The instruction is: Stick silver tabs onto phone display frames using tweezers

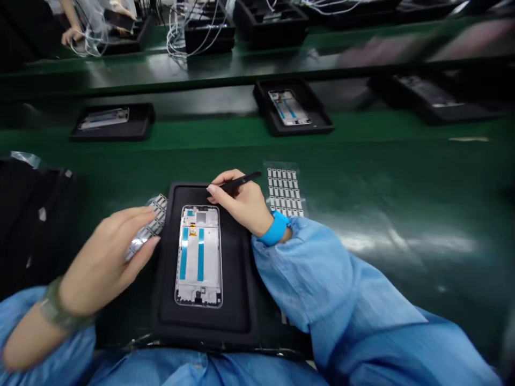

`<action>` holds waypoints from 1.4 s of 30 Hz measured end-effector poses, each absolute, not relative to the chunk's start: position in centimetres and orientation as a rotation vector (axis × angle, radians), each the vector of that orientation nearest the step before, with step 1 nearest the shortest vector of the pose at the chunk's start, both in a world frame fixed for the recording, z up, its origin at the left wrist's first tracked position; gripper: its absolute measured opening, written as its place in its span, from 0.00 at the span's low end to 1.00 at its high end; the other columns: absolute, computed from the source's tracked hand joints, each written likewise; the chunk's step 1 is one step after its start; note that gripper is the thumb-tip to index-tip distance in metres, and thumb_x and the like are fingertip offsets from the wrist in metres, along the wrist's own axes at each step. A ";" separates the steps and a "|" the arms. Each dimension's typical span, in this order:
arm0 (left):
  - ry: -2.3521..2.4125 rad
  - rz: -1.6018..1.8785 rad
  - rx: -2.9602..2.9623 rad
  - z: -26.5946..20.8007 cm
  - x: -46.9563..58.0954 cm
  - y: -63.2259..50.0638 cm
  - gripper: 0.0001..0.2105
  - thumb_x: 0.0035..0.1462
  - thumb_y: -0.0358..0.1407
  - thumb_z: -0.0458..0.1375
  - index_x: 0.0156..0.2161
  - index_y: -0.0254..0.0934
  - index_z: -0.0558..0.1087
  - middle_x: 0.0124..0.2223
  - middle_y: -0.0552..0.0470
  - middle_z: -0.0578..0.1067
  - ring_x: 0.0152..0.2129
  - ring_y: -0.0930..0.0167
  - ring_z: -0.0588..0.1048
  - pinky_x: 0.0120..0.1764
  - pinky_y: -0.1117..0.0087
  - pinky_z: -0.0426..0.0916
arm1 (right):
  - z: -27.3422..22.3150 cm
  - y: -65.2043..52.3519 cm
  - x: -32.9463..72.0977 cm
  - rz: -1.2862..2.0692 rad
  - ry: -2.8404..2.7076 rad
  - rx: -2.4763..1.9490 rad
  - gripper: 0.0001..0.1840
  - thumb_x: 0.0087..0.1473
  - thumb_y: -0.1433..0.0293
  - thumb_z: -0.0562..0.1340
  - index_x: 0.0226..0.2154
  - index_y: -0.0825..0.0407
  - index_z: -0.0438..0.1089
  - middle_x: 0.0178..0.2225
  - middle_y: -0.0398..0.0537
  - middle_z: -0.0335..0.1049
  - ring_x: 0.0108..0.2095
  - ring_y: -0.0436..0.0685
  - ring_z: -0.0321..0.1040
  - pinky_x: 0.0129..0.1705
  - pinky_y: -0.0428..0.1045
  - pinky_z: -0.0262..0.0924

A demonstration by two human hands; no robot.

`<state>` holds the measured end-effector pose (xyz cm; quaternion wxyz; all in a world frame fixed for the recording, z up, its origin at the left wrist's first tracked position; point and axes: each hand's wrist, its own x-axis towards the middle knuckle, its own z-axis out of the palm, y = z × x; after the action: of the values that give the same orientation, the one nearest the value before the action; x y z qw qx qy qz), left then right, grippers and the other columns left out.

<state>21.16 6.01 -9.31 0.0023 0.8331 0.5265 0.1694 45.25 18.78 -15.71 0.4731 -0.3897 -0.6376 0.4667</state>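
A phone frame lies face down in a black foam tray, its inner side up, with two blue strips and a small orange flex piece showing. At the tray's left edge my left hand grips a clear-backed sheet of small grey-and-white adhesive pieces between thumb and fingers; part of it is hidden. My right hand is closed around black tweezers, over the tray's upper right corner. The tips of the tweezers are hidden by the fingers. Beyond that wrist lies another sheet of adhesive pieces.
Farther back on the green bench sit more black trays with phone frames: one left, one in the middle, one blurred at right. Black bins with white cables and another person's hand are behind. Dark cloth lies left.
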 end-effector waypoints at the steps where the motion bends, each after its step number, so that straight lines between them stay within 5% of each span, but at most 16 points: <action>1: 1.586 0.479 2.639 -10.4 22.2 8.1 0.15 0.62 0.39 0.51 0.53 0.41 0.65 0.55 0.45 0.69 0.53 0.63 0.68 0.52 0.57 0.65 | -15.7 18.6 45.4 1.122 -1.598 -0.957 0.12 0.51 0.62 0.63 0.34 0.52 0.66 0.30 0.42 0.70 0.30 0.50 0.73 0.34 0.48 0.69; 7: 1.375 0.394 2.657 -14.0 24.5 13.4 0.10 0.63 0.39 0.50 0.45 0.40 0.69 0.52 0.48 0.73 0.52 0.63 0.69 0.50 0.56 0.61 | -15.4 17.9 45.8 0.966 -1.769 -0.905 0.06 0.52 0.67 0.62 0.33 0.51 0.67 0.30 0.41 0.70 0.29 0.47 0.68 0.30 0.44 0.64; 15: 1.331 0.546 2.691 -14.6 24.2 12.1 0.11 0.62 0.35 0.52 0.49 0.41 0.70 0.52 0.47 0.72 0.50 0.62 0.70 0.47 0.57 0.62 | -15.0 17.4 45.8 0.864 -1.999 -0.814 0.04 0.55 0.69 0.61 0.36 0.50 0.68 0.35 0.41 0.73 0.35 0.48 0.70 0.39 0.44 0.66; 42: 1.350 0.500 2.646 -14.2 24.6 12.0 0.12 0.63 0.36 0.49 0.50 0.42 0.69 0.53 0.48 0.72 0.53 0.61 0.68 0.48 0.56 0.63 | -14.8 16.9 45.9 0.834 -2.004 -0.888 0.04 0.56 0.67 0.62 0.34 0.50 0.69 0.33 0.41 0.74 0.34 0.49 0.73 0.37 0.44 0.67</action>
<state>24.59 12.00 -14.23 0.0644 0.8765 0.4473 0.1656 45.91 16.89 -14.84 0.3877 -0.3492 -0.7877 0.3277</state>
